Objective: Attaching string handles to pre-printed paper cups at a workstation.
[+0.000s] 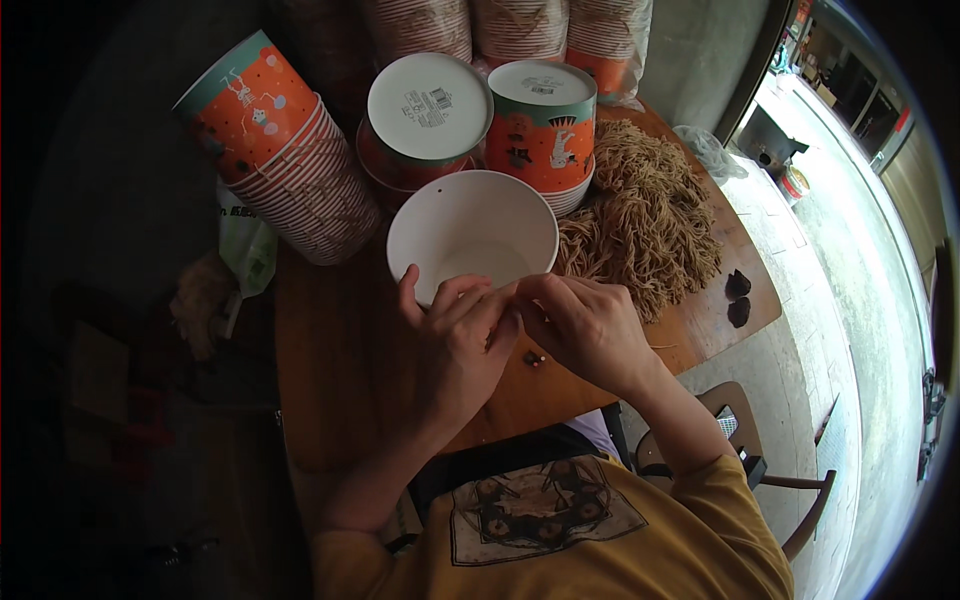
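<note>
My left hand (458, 335) and my right hand (580, 325) meet fingertip to fingertip just in front of an empty white paper bowl (472, 232) on the wooden table (340, 370). The fingers pinch together where the hands touch; whatever lies between them is hidden. A small dark bit (534, 357) lies on the table right below the hands. A heap of brown dried noodles (645, 215) spreads to the right of the bowl.
Stacks of orange and white paper bowls lie on their sides at the left (280, 150) and stand upside down behind the bowl (540, 125). Two dark lumps (738, 298) sit near the table's right edge. A wooden chair (790, 490) is at the lower right.
</note>
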